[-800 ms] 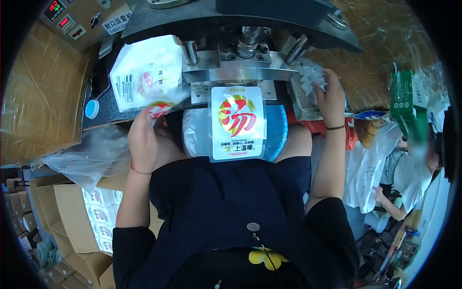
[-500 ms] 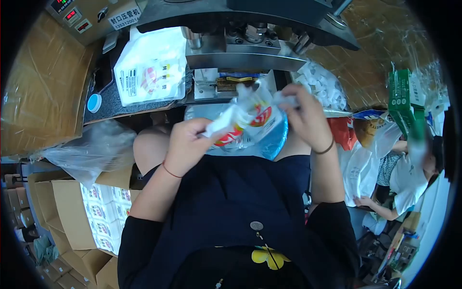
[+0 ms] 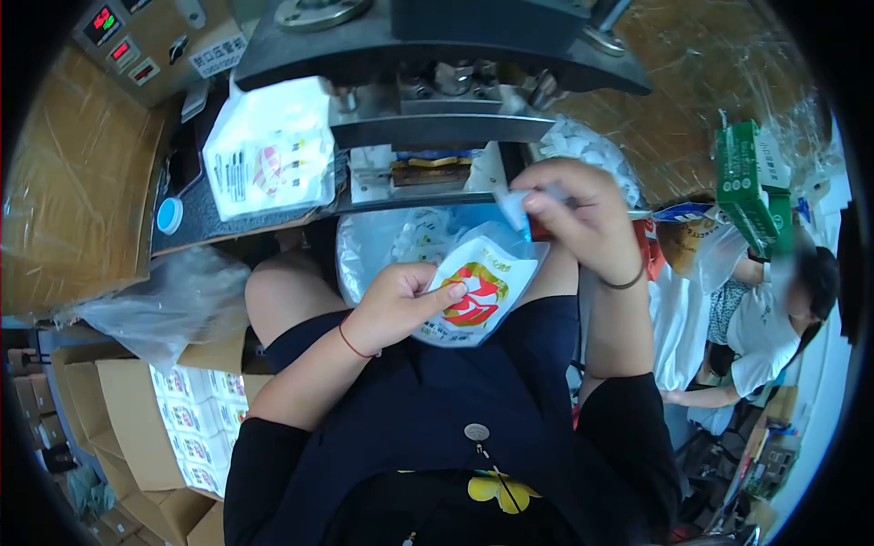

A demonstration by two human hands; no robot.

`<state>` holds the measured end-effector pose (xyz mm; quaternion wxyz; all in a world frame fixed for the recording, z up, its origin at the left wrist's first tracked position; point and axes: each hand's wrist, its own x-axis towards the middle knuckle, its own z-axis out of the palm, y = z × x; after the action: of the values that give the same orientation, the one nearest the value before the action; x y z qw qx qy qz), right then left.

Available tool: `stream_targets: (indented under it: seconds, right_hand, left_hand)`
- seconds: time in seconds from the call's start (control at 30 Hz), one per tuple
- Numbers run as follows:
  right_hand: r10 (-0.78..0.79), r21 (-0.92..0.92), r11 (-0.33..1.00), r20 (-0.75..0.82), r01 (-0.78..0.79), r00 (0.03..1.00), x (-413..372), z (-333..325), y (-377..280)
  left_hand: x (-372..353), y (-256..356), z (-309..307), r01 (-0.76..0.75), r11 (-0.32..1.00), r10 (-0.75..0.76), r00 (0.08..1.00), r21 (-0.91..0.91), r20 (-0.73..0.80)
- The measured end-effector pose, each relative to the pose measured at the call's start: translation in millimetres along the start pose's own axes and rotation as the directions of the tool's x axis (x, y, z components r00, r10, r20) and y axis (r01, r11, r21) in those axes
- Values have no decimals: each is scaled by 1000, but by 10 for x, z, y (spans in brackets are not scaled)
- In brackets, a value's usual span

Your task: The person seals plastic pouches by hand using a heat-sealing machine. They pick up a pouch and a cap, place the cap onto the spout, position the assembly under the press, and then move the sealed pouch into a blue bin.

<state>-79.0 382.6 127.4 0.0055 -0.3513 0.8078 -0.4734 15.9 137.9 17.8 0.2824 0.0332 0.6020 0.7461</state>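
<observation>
My left hand (image 3: 405,302) is closed around the edge of a flat plastic pouch (image 3: 490,282), its thumb lying on the red and yellow print. The pouch hangs tilted above my lap. At its upper right, my right hand (image 3: 587,214) pinches a small white plastic spout (image 3: 514,209), slightly blurred and near the pouch's top corner. Beyond both hands is the press machine (image 3: 437,127), with a metal jaw bar over a lower block (image 3: 428,170). Behind the right hand lies a heap of small white plastic pieces (image 3: 592,146).
White pouches (image 3: 273,150) lie on the dark bench at left, near a blue-topped cap (image 3: 169,215). A clear-lined blue tub (image 3: 360,255) holding pouches sits between my knees. An open carton (image 3: 137,409) stands lower left; a green box (image 3: 746,187) and a co-worker (image 3: 769,318) are at right.
The pouch, blurred and held up between both hands before, now hangs lower with its printed face in view. My right hand has come away from it slightly. The camera view has shifted a little.
</observation>
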Motion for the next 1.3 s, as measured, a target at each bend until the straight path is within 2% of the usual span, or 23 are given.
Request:
stream_targets:
  seconds: [0.03, 0.07, 0.17, 0.3, 0.4, 0.43, 0.47, 0.5, 0.57, 0.6, 0.63, 0.67, 0.7, 0.77, 0.83, 0.97, 1.07, 1.1, 1.13, 1.17, 1.23, 1.27, 1.3]
  right_hand:
    - [11, -20, 1000, 2, -11, 1000, 9, 3, 11]
    - [-84, -84, 993, 26, 86, 996, 27, 32, 59]
    - [-64, -141, 986, 142, 85, 988, 6, -92, 158]
    - [0, -17, 1000, 231, 4, 973, -65, -115, 226]
    - [58, -166, 984, -79, -71, 995, -123, -235, 273]
    - [35, -283, 953, -267, -112, 963, -193, -281, 329]
    - [-88, -463, 880, -385, -109, 919, -261, -359, 329]
    - [-34, -456, 864, -473, -212, 880, -392, -406, 195]
    - [-260, -575, 813, -494, -88, 830, -758, -542, -197]
    - [-471, -606, 791, -520, 80, 713, -948, -583, -339]
    - [-429, -538, 837, -539, 96, 725, -1608, -858, -322]
    - [-604, -715, 695, -637, -74, 479, -1639, -1057, -183]
    - [-717, -729, 595, -671, -339, 186, -1660, -1254, -50]
    - [-275, -612, 622, -755, -488, 595, -987, -994, -228]
    - [-201, -695, 687, -462, -212, 864, -1066, -690, 10]
    - [-194, -388, 913, -138, 127, 971, -1142, 144, 90]
    - [130, -147, 979, -83, -141, 988, -1144, 509, 221]
    - [81, -177, 979, -121, -102, 989, -1193, 629, 287]
    - [244, -65, 967, -58, -247, 968, -1270, 714, 355]
    - [276, -22, 961, -13, -277, 961, -1229, 729, 384]
    - [192, 53, 980, 3, -191, 981, -1301, 1001, 767]
    - [189, 35, 981, -4, -189, 982, -1275, 966, 678]
    - [242, 28, 970, 4, -242, 970, -1287, 876, 613]
  left_hand:
    - [26, 29, 28, 16, 1000, -16, 1000, -10, 16]
    - [16, 72, 59, 38, 997, -36, 999, -68, 39]
    - [15, 101, 128, 51, 989, -43, 997, -141, 61]
    - [36, 66, 197, 128, 967, -95, 984, -222, 152]
    - [67, 4, 177, 120, 956, -82, 986, -268, 149]
    - [73, -17, 141, 99, 958, -65, 989, -270, 133]
    - [90, -52, 90, 84, 954, -59, 994, -288, 93]
    - [81, -19, 48, 49, 951, -37, 998, -304, 45]
    - [28, 8, -23, -19, 938, -4, 998, -347, -65]
    - [9, 25, -77, -14, 944, -20, 995, -330, -100]
    - [11, 28, -138, -17, 939, -21, 994, -345, -108]
    - [1, 70, -163, 2, 933, -48, 992, -359, -120]
    - [5, 131, -187, 15, 930, -69, 989, -368, -132]
    - [64, 129, -218, 4, 913, -65, 988, -408, -137]
    - [141, 163, -248, -6, 904, -54, 990, -428, -129]
    - [211, 207, -352, 11, 891, -88, 985, -454, -150]
    - [255, 225, -359, 7, 896, -94, 981, -445, -172]
    - [256, 228, -344, -22, 910, -56, 983, -413, -175]
    - [250, 173, -378, -57, 906, -12, 987, -420, -161]
    - [348, 239, -329, -85, 915, 34, 990, -394, -136]
    - [386, 222, -340, -71, 925, 23, 991, -374, -130]
    - [385, 111, -382, -120, 940, 44, 971, -319, -236]
    - [431, 164, -293, -340, 936, 296, 902, -94, -315]
